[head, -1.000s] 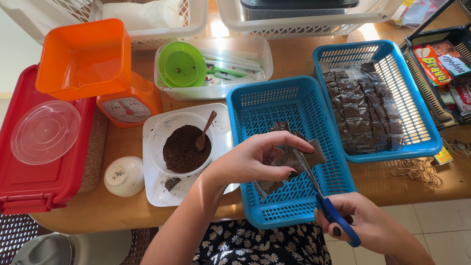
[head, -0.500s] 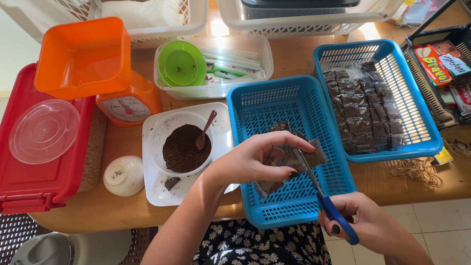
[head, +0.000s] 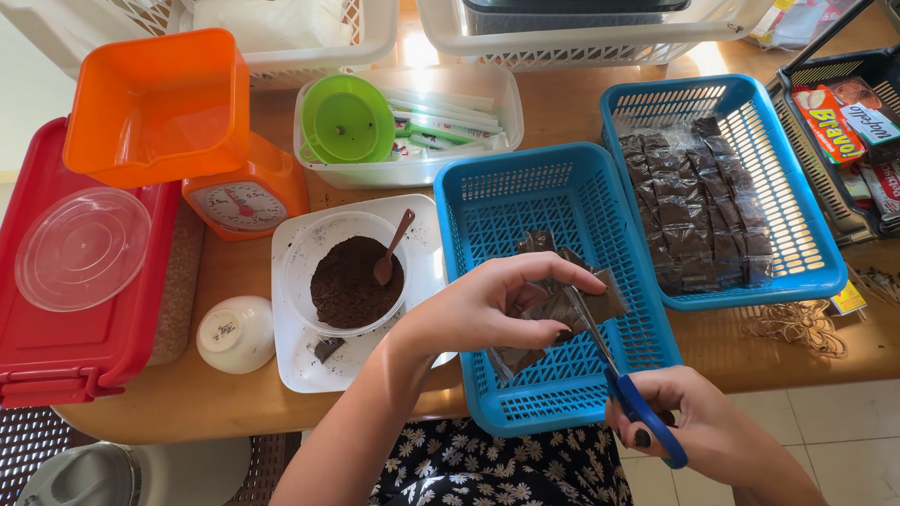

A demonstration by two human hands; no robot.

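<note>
My left hand point(head: 492, 305) pinches a small dark plastic packet point(head: 574, 307) above the near blue basket point(head: 487, 201). My right hand point(head: 689, 426) grips blue-handled scissors point(head: 630, 398), whose blades reach up to the packet's edge. Another dark packet point(head: 534, 242) lies in the basket behind my fingers. Left of the basket, a clear tub of dark brown powder point(head: 345, 281) with a brown spoon point(head: 391, 251) stands on a white tray point(head: 427, 267).
A second blue basket point(head: 797, 234) at the right holds several dark packets. An orange kitchen scale point(head: 246, 197), orange tub point(head: 155, 103), red lidded box point(head: 56, 347), small white cup point(head: 234, 333), green funnel point(head: 347, 120) and rubber bands point(head: 797, 323) surround the work spot on the wooden table.
</note>
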